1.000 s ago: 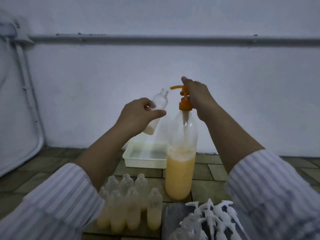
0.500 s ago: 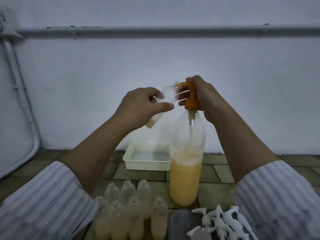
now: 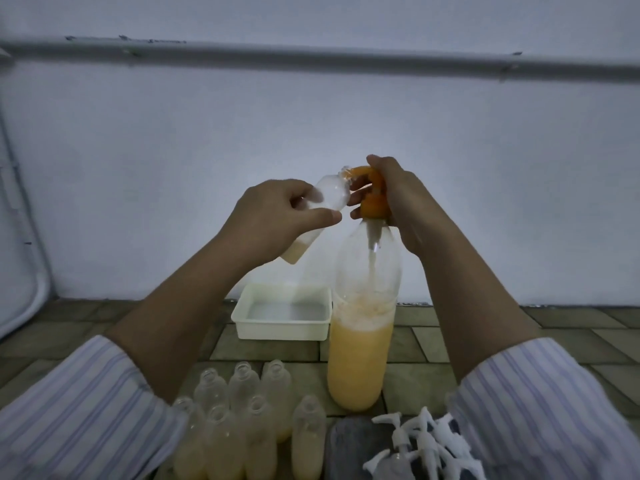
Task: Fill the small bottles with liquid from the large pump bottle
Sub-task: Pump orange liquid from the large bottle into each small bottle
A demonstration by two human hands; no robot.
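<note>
The large clear bottle (image 3: pixel 360 355) stands on the tiled floor, about half full of orange liquid. My right hand (image 3: pixel 398 199) is curled over its orange pump head (image 3: pixel 373 202), which sits low on the neck. My left hand (image 3: pixel 277 220) grips a small clear bottle (image 3: pixel 90 195), tilted, its mouth right at the pump spout; a little orange liquid lies in its bottom end (image 3: pixel 294 252). Several small bottles (image 3: pixel 249 420) with orange liquid stand open-topped in front of me.
A white rectangular tray (image 3: pixel 280 332) sits on the floor behind the small bottles, left of the large bottle. A heap of white spray caps (image 3: pixel 426 445) lies at the lower right beside a grey cloth (image 3: pixel 346 448). A white wall with a pipe rises close behind.
My left hand brought the small bottle's mouth up to the spout. My right hand closed over the pump head and pushed it down; the head sits lower on the neck.
</note>
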